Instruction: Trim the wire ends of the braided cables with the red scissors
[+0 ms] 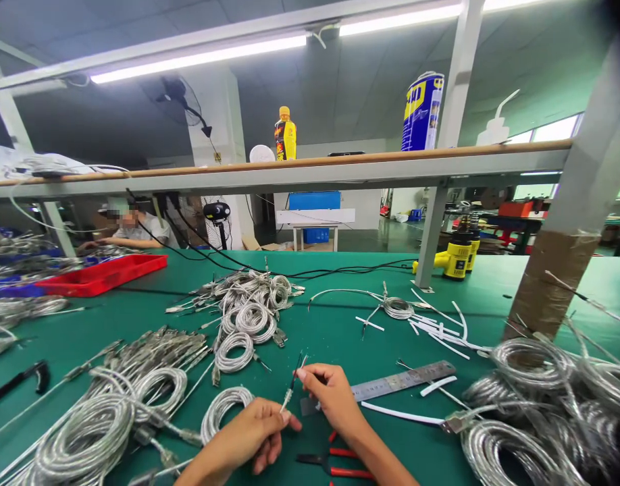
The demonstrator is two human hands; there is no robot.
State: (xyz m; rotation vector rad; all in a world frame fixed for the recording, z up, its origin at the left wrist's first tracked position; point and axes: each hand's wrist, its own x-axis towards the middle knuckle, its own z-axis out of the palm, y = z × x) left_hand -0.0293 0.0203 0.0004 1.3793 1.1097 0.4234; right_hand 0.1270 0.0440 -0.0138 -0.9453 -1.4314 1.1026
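My left hand (256,432) pinches a clear-jacketed silver cable (288,397) near its stripped end, between thumb and forefinger. The thin dark and light wires at that end point up. At these wires my right hand (331,395) has its thumb and forefinger closed; the exact grip on the strands is too small to make out. Just left of my left hand lies a coil of the same cable (219,412). A steel ruler (391,385) lies behind and right of my right hand. Below the hands rest red-handled cutters (335,464), partly cut off by the frame.
Bundles of coiled cable (249,320) lie ahead, left and right on the green table (340,324). White tubing pieces (442,331) are scattered at right. A red tray (122,273), yellow heat guns (459,256) and an overhead shelf (239,174) stand beyond. A person (148,229) sits far left.
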